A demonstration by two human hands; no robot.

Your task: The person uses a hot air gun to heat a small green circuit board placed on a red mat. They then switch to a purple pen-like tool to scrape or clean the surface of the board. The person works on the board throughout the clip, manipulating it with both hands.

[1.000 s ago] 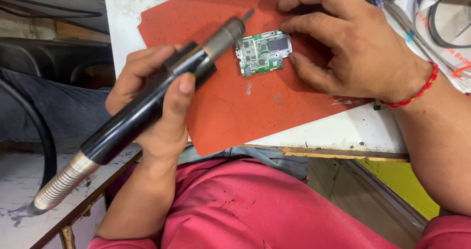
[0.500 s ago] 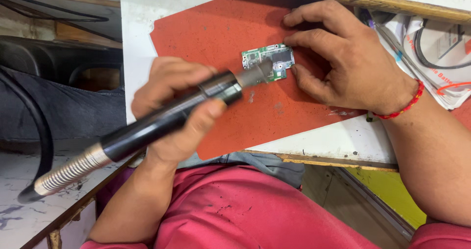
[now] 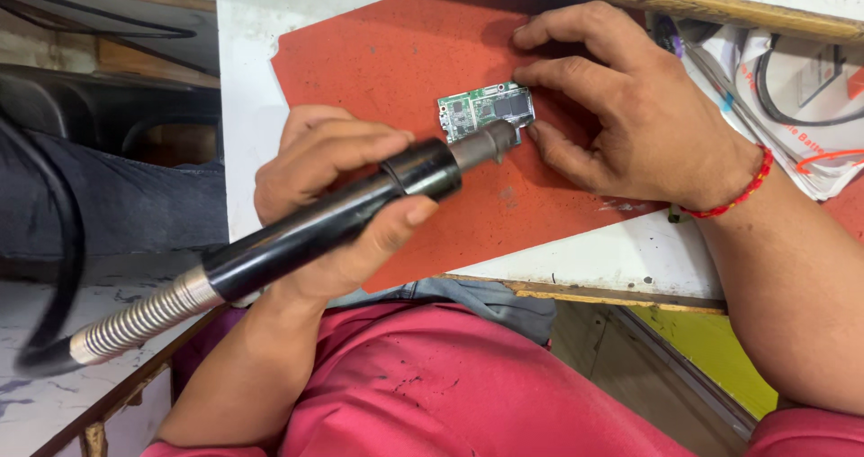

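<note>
since the earlier frame the black tool (image 3: 360, 214) has been swinging in over the red mat (image 3: 396, 70), and its grey metal tip is now sitting right at the near edge of the small green circuit board (image 3: 486, 111), where before it was pointing well short of it. the right hand (image 3: 630, 115) has hardly shifted.

the left hand (image 3: 333, 196) is gripping the tool around its thick black barrel, fingers curled over the top and the thumb pressing from below, clenched firmly on it. the tool's long axis is running from the lower left, where a ribbed metal sleeve and a dark hose are trailing off past the table's left edge, up and to the right toward the board. so the board is lying just beyond the tool's tip, up and right of the left hand's fingers.

the right hand is not grasping anything; it is lying spread on the mat with its fingertips resting against the board's right end and far edge, pinning it flat. of the two hands, the right is the nearer one, touching the board, while the left is reaching it only through the tool.

the board is lying flat near the middle of the mat, its long side roughly parallel to the table's far edge. a red thread bracelet (image 3: 733, 196) is circling the right wrist. near the table's far right corner, a bag with cables (image 3: 792, 88) is lying.
</note>
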